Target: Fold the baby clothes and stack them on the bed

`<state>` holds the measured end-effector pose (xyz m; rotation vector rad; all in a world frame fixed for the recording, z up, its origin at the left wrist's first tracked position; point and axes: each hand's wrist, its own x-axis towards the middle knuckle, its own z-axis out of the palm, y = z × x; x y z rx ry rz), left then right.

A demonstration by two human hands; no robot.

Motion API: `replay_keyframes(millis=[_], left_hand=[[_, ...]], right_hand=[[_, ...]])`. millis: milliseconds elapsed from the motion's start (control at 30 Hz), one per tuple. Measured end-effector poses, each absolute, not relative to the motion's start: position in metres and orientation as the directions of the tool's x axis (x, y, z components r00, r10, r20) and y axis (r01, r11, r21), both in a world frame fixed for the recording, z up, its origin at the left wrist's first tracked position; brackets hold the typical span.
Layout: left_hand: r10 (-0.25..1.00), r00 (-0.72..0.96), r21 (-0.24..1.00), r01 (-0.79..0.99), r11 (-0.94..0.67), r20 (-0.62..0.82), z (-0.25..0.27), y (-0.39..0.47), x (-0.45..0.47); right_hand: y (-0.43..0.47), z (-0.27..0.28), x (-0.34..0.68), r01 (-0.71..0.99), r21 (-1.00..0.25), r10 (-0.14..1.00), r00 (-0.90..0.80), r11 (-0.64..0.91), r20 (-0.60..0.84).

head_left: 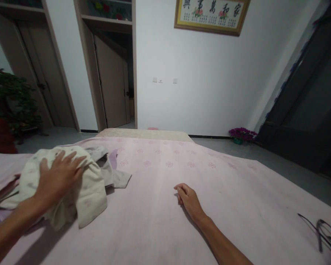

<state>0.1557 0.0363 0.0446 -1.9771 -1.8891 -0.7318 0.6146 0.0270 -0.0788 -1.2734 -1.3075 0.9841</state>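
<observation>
My left hand (60,173) rests palm down on top of a cream garment (92,198) with small faint prints, its fingers spread. The garment lies crumpled on a pile at the left. Grey cloth (118,178) and a bit of lilac cloth (113,159) stick out on the pile's right side. More purple cloth (0,217) shows under my left forearm. My right hand (190,200) lies apart from the pile, over the middle of the pink flowered sheet (154,221). Its fingers are curled in, and I see nothing in them.
Dark-framed glasses (327,235) lie at the right edge of the sheet. Beyond the far edge is a beige surface (146,135). A purple flower pot (238,141) stands on the floor by the wall, and a leafy plant (9,99) is at the left.
</observation>
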Motion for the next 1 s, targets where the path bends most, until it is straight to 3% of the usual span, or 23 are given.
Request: replay_keyframes(millis=[33, 100, 233, 367, 433, 533, 667, 800, 1000], left_hand=[[0.827, 0.078, 0.035, 0.992, -0.117, 0.557, 0.032, 0.028, 0.176], [0.841, 0.243, -0.022, 0.964, -0.266, 0.484, 0.001, 0.015, 0.216], [0.820, 0.386, 0.061, 0.890, -0.451, 0.423, -0.062, 0.002, 0.273], [0.861, 0.355, 0.117, 0.900, -0.420, 0.364, -0.099, 0.001, 0.282], [0.888, 0.321, 0.129, 0.916, -0.379, 0.330, -0.107, 0.002, 0.274], [0.900, 0.310, 0.129, 0.923, -0.363, 0.307, -0.114, 0.005, 0.257], [0.889, 0.329, 0.119, 0.916, -0.382, 0.319, -0.122, 0.005, 0.239], [0.886, 0.332, 0.116, 0.915, -0.386, 0.325, -0.130, 0.002, 0.227], [0.854, 0.344, 0.106, 0.905, -0.413, 0.391, -0.136, 0.002, 0.220]], right_hand=[[0.027, -0.079, 0.615, 0.165, -0.980, 0.990, 0.076, 0.109, 0.123], [0.026, -0.079, 0.614, 0.181, -0.977, 0.989, 0.079, 0.111, 0.127], [0.025, -0.080, 0.613, 0.226, -0.966, 0.986, 0.074, 0.128, 0.148], [0.024, -0.079, 0.617, 0.371, -0.917, 0.977, 0.088, 0.149, 0.194], [0.022, -0.079, 0.624, 0.534, -0.821, 0.955, 0.076, 0.204, 0.287], [0.018, -0.080, 0.641, 0.803, -0.537, 0.922, -0.040, 0.259, 0.385], [0.012, -0.085, 0.668, 0.970, -0.176, 0.965, -0.124, 0.167, 0.231], [0.012, -0.088, 0.700, 0.996, -0.035, 0.991, -0.079, 0.083, 0.109], [0.019, -0.095, 0.745, 0.990, 0.063, 0.990, 0.120, -0.125, 0.073]])
